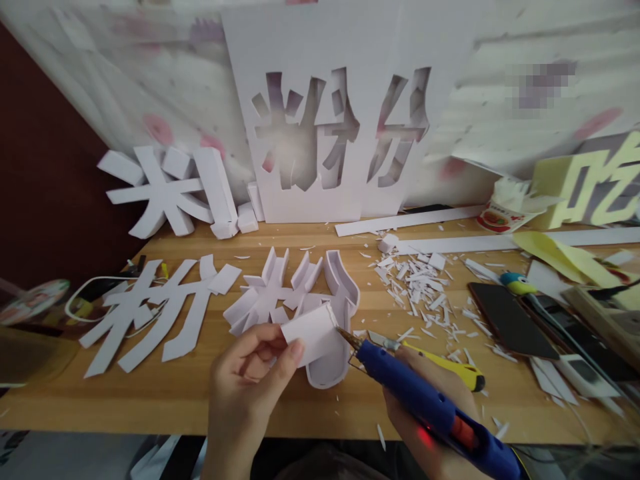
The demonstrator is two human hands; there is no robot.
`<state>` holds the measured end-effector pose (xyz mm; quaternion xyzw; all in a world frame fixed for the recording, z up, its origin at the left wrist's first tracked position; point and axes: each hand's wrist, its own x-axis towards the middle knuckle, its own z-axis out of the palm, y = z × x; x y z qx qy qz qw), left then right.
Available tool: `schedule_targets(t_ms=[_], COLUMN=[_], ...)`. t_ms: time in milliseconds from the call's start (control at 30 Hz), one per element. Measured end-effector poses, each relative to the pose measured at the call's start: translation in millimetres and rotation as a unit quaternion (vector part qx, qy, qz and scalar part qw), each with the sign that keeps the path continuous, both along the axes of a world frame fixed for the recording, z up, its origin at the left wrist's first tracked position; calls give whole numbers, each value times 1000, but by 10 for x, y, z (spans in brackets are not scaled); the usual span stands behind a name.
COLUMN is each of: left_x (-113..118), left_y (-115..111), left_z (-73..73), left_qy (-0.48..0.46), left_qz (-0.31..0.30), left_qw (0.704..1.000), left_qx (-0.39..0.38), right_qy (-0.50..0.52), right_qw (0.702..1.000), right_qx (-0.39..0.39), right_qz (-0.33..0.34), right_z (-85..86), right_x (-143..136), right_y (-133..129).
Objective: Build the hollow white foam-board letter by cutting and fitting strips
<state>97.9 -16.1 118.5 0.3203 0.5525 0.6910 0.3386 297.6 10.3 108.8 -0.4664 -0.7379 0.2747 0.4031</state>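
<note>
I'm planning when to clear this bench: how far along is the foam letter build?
Done: characters are cut out of the white board, and one raised character leans on the wall. In hand: the left hand pinches a white strip against the half-walled letter, with the right hand's glue gun at its edge. Left: the flat cutout has no walls.

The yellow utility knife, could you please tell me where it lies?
In the head view, the yellow utility knife lies on the wooden table, right of centre, just behind the blue glue gun.
</note>
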Motion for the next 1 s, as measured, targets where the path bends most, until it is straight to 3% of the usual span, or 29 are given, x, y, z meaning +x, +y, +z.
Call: schedule_targets(t_ms=[367,567,700,867,1000], left_x=[-17,-22,-32,-47,-46], left_y=[-1,11,4,10,11], left_z=[9,-13,-16,-25,-17], left_qy=[10,4,4,7,14], left_qz=[-4,-2,1,23,41], left_qw=[1000,1000,1000,1000,999], left_qx=[13,14,8,-7,-13], right_qy=[-4,6,10,31,7], right_qw=[999,996,999,996,998], right_qx=[40,82,51,77,57], right_qz=[26,-25,4,-28,-27], right_z=[94,7,-61,-190,-145], right_x=[-8,-50,-57,-50,-23], right_y=[105,96,80,52,39])
